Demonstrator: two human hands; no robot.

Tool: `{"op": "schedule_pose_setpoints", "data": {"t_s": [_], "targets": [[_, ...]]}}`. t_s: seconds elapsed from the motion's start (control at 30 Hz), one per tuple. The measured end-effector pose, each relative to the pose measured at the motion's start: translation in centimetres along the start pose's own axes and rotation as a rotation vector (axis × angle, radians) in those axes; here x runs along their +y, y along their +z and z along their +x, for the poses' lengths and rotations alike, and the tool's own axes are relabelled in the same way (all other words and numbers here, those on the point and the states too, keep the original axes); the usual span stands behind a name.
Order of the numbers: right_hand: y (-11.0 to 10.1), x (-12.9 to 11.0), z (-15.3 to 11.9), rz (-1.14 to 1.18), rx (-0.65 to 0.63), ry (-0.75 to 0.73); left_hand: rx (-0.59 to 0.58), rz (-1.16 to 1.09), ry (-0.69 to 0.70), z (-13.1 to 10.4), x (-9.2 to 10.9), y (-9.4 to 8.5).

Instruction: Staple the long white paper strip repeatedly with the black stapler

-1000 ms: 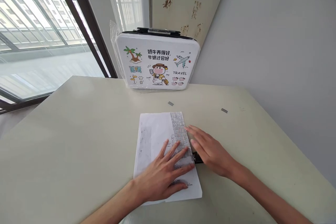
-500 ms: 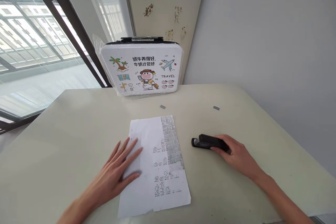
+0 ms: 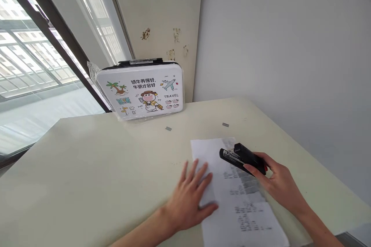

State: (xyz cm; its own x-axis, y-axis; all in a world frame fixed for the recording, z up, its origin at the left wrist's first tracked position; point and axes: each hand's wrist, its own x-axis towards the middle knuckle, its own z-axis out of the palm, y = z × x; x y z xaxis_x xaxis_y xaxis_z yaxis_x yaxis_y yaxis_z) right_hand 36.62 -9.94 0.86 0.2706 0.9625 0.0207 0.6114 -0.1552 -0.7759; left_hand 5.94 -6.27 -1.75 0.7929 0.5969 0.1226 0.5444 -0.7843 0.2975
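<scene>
A white printed sheet of paper (image 3: 226,224) lies on the table, slightly blurred, with a grey strip down its right side. Whether it is one sheet or a stack I cannot tell. My left hand (image 3: 189,197) rests flat on the paper's left edge, fingers spread. Over the paper's right part, my right hand (image 3: 278,179) grips a black stapler (image 3: 246,159) by its rear end. The stapler's jaws point left and stand apart, and it partly covers the grey strip and some print.
At the table's (image 3: 101,173) back stands a white case (image 3: 145,92) with cartoon pictures, partly wrapped in clear plastic. Two small grey strips, one left (image 3: 168,128) and one right (image 3: 225,124), lie behind the paper. A wall (image 3: 278,46) borders the right side, a window (image 3: 31,61) the left.
The paper has slid right under my left hand, which moved with it. My right hand has raised the stapler from the table to above the paper. The camera view has turned somewhat.
</scene>
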Motion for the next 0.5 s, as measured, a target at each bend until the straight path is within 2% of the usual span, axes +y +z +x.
{"op": "schedule_pose_setpoints", "data": {"t_s": [0.13,0.27,0.4,0.5], "targets": [[-0.7,-1.3,-0.2,0.004,0.035,-0.02,0.048,-0.063,0.052,6.2,2.4,2.5],[-0.3,-2.7,0.2,-0.004,0.081,-0.072,0.099,-0.145,0.065,9.8,3.8,3.4],[1.3,-4.0,1.2,-0.015,0.109,-0.143,0.149,-0.269,0.094,10.4,4.0,3.2],[3.1,-5.1,2.3,0.023,0.104,-0.176,0.177,-0.363,0.159,8.9,2.5,2.0]]}}
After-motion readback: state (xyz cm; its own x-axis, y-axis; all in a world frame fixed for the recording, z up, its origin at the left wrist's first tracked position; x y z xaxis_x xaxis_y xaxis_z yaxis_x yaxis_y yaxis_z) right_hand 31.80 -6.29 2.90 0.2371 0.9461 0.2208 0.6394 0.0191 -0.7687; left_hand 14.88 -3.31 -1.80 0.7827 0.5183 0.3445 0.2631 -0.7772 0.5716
